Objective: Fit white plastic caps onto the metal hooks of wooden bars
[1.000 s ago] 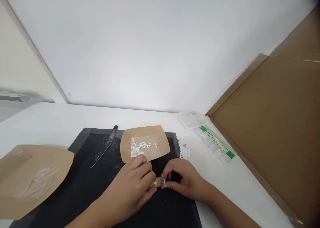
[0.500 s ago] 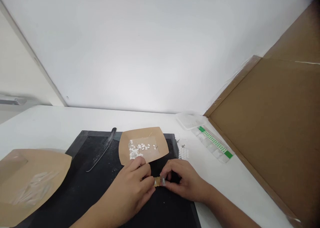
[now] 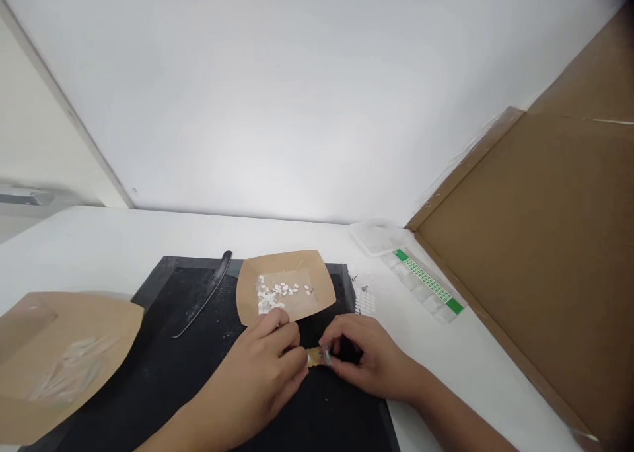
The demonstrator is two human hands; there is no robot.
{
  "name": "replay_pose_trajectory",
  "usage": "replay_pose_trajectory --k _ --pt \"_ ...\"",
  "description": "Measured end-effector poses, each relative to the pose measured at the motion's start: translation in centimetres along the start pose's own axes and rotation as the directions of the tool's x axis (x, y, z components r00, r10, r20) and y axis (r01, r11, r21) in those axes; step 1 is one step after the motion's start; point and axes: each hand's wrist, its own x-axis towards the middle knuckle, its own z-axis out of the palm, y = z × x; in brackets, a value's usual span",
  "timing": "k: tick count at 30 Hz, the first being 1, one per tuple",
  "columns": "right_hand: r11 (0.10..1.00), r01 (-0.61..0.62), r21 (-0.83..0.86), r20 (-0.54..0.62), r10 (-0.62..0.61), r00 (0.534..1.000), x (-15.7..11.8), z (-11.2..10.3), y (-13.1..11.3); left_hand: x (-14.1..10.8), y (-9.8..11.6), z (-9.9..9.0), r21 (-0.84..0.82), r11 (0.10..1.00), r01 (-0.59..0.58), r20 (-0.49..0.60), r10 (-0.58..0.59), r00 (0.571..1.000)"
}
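Note:
Between my hands, over a black mat (image 3: 198, 373), is a small amber-yellow piece (image 3: 316, 356) with a white spot at its left end; its exact kind is unclear. My left hand (image 3: 270, 363) is closed, its fingers pinching the piece's left end. In the thumb and fingertips of my right hand (image 3: 364, 356) is a small clear plastic piece (image 3: 326, 355), held against the amber piece's right end. Just beyond my left hand lies a brown paper tray (image 3: 324, 283) holding several small white pieces (image 3: 277, 293) on a clear sheet.
A curved black nail file (image 3: 211, 293) rests on the mat. At left stands a larger paper tray (image 3: 116, 306) with clear strips inside. Right of the mat are a white adhesive-tab sheet (image 3: 365, 301), a green-striped clear packet (image 3: 428, 283) and a translucent lid (image 3: 379, 237). Cardboard (image 3: 535, 254) walls the right side.
The clear piece in my right fingertips has tilted slightly. Both hands keep nearly the same place, and the view has shifted a little.

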Motion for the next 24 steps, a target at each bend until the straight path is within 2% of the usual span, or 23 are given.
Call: replay_pose_trajectory --k 13,24 --pt "0.999 -0.040 0.026 0.035 0.039 0.999 -0.09 -0.34 0.27 -0.15 -0.05 -0.03 0.021 1.000 0.012 0.038 -0.013 0.999" --pt "1.000 -0.024 0.005 0.020 0.024 1.000 0.00 0.11 0.26 -0.15 -0.13 0.13 0.024 1.000 0.015 0.023 -0.015 1.000"
